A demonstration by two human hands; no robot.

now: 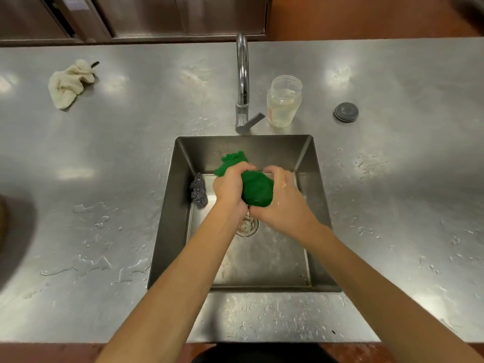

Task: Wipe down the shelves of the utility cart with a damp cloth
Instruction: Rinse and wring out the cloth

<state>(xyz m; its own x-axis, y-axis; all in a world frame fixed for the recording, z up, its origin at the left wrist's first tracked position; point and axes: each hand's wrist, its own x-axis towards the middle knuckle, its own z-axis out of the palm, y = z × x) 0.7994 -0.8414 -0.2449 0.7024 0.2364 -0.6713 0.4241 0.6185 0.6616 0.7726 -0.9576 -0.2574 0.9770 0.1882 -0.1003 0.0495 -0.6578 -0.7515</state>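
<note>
- You hold the bunched green cloth [256, 191] over the square stainless-steel sink [167, 231], above its round drain [247, 226]. Any water squeezed out should fall into the basin and not onto the brushed-steel table [104, 153], which already carries puddles and droplets.
- Your left hand [230, 186] is clenched round the upper part of the cloth, fingers curled over it. A ruffled green tail sticks out beyond the knuckles towards the far wall of the sink.
- Your right hand [284, 201] wraps the lower, rounder bulk of the cloth from the right, fingers curled onto it; the skin looks wet.
- The two hands sit close together with the cloth between them. I judge this a wringing grip, each hand set to twist against the other, so that the cloth ends up damp rather than dripping.
- The curved chrome tap [242, 74] stands behind the sink; no stream shows from it.
- A grey wire scouring pad [199, 191] leans at the sink's left wall, just beside your left hand and apart from it.
- On the table stand a clear plastic jar [284, 100] beside the tap and a dark round lid [346, 112] further right; a crumpled cream rag [69, 83] lies far to the left.
- The utility cart is not in view, so the wiping itself looks not yet begun.
</note>
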